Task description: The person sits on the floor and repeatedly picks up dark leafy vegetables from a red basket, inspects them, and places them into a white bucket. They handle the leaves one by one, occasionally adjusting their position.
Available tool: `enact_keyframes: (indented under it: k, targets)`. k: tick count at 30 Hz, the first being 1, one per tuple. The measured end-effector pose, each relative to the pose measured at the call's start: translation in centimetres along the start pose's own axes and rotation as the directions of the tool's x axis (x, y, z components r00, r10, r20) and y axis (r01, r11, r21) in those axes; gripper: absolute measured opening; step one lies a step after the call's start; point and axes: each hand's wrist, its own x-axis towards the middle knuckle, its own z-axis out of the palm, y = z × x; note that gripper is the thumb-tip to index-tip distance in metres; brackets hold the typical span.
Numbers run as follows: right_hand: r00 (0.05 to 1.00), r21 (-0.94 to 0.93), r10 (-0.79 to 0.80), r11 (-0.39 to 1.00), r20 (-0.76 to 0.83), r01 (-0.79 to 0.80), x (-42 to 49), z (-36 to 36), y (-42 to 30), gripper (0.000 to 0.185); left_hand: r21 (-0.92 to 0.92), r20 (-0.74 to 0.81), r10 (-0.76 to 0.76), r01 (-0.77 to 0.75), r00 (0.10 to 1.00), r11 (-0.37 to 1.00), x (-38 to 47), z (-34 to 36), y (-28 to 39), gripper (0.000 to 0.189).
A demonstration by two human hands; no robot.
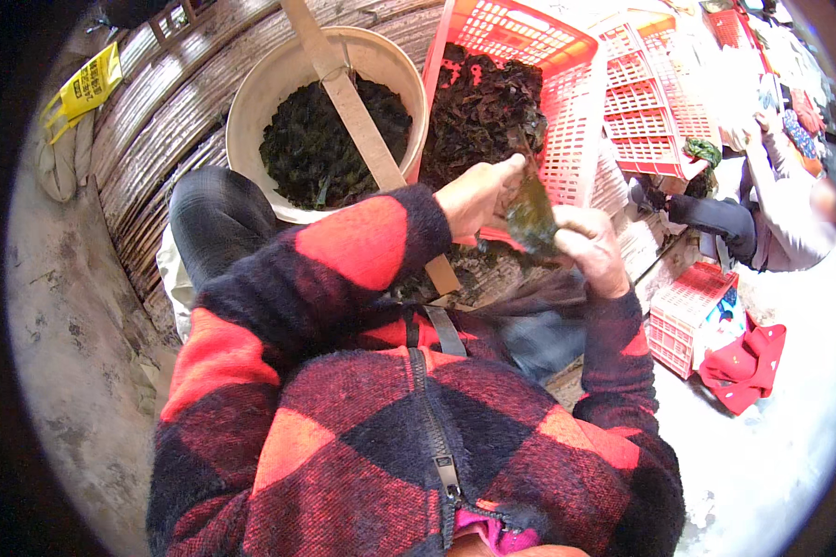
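A thin, wet, dark green leafy piece, seemingly seaweed (531,209), is stretched between my two hands near the low end of a red plastic crate (571,132). My left hand (481,195) grips its left edge, and my right hand (592,244) pinches its lower right side. Dark brown leafy pieces (484,104) lie heaped in the crate. Left of it stands a round whitish tub (247,132) holding a dark green leafy heap (320,150). A flat wooden strip (362,111) lies across the tub, its near end passing under my left forearm.
Stacked red crates (641,104) stand at the upper right. Another person (787,216) sits on the right, near a smaller red crate (690,313) and a red cloth item (745,369). A yellow bag (87,83) with writing lies at the upper left.
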Motion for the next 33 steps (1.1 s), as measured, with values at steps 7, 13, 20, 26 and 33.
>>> enact_keyframes:
  k: [7, 13, 20, 26, 33]
  targets:
    - [0.884, -0.017, -0.413, 0.904, 0.219, 0.427, -4.1, 2.5, -2.8, 0.017, -0.337, -0.066, 0.161, -0.174, 0.985, 0.925, 5.9, -0.6, 4.1, 0.027]
    - [0.908, -0.498, -0.412, 0.775, 0.069, 0.389, -3.3, 2.1, 1.3, 0.004, -0.152, 0.080, 0.400, -0.386, 0.913, 0.910, 2.4, 2.1, 10.8, 0.028]
    - [0.853, -0.684, -0.492, 0.683, -0.172, 0.256, 3.5, -1.5, 6.8, 0.020, 0.079, 0.496, 0.439, -0.543, 0.749, 0.836, -2.8, 4.7, 11.5, 0.034]
    - [0.914, 0.678, -0.238, 0.615, -0.328, 0.403, 5.7, -2.4, 3.1, 0.056, 0.094, 0.563, 0.325, -0.450, 0.760, 0.888, -3.1, 5.1, 8.7, 0.031]
    - [0.863, 0.730, -0.260, 0.459, -0.434, 0.505, 7.6, -4.8, 1.3, 0.034, 0.190, 0.288, 0.411, -0.472, 0.865, 0.861, -4.4, 1.9, 4.2, 0.008]
